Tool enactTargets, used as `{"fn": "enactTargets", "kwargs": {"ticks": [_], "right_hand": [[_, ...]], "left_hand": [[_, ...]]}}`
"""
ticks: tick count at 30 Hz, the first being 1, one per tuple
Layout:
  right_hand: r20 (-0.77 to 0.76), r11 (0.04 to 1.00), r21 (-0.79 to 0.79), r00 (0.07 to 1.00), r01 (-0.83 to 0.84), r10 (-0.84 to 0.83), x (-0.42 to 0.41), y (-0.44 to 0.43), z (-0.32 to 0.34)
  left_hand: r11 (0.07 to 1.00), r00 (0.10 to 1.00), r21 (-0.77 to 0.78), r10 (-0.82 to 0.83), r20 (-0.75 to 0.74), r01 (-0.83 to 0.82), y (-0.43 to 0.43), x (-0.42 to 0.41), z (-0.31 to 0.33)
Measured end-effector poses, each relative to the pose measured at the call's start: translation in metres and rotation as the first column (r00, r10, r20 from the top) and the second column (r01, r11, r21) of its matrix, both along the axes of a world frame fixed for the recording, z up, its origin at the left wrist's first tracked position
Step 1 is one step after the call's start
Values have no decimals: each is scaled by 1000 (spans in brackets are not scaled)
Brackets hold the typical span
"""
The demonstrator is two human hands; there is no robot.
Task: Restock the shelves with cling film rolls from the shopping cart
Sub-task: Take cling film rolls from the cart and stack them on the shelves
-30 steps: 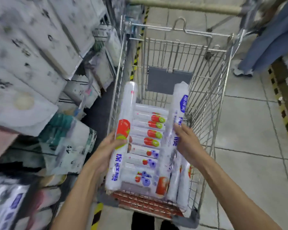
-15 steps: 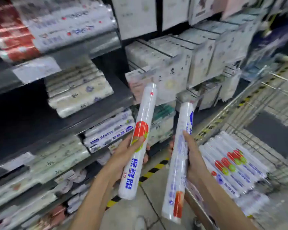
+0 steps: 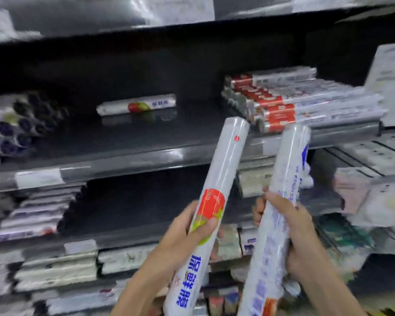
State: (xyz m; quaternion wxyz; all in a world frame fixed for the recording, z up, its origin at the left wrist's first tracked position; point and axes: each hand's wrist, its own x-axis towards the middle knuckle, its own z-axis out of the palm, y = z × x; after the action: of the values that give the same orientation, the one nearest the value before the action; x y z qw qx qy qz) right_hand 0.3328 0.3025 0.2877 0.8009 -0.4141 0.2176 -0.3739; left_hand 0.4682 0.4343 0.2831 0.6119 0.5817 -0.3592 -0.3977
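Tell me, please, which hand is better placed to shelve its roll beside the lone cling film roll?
Probably the left hand: the left roll tips toward the bare shelf beside the lone roll, while the right hand aims the right roll at the red-banded stack.

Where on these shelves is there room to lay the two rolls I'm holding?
Middle shelf: bare around the lone roll, between the dark-ended rolls at left and the red-banded stack at right. Shelf below: a dark gap right of the flat packs. Bottom rows are crowded.
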Motion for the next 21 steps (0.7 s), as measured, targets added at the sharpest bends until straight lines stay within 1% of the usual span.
{"fn": "enactTargets", "kwargs": {"ticks": [3,5,7,8,10,11,13,15,17,21], "right_hand": [[27,997,-82,1000,4,-2,46,18,26],[32,994,-108,999,21,-18,77,25,42],[49,996,-89,999,5,-1,103,29,53],[67,998,-53,997,-24,27,114,29,58],[132,996,30,988,-83,78,134,27,67],[166,994,48,982,-100,91,141,25,71],[221,993,32,970,-110,100,154,19,80],[245,993,1,962,-121,117,163,16,88],[289,992,5,950,-127,120,171,14,93],[348,996,33,935,-85,68,190,14,102]], "left_hand": [[998,998,-52,-25,51,28,26,49,24],[996,998,-89,-7,65,12,36,77,37],[992,997,-116,48,56,-41,42,101,46],[989,995,-126,82,55,-74,45,110,50],[978,986,-145,158,55,-149,52,127,54],[970,978,-152,202,48,-192,55,134,56],[949,961,-173,274,33,-265,64,147,61],[930,947,-194,322,16,-313,72,160,64],[914,936,-209,353,-14,-348,79,172,69],[895,920,-217,389,-52,-390,85,186,72]]}}
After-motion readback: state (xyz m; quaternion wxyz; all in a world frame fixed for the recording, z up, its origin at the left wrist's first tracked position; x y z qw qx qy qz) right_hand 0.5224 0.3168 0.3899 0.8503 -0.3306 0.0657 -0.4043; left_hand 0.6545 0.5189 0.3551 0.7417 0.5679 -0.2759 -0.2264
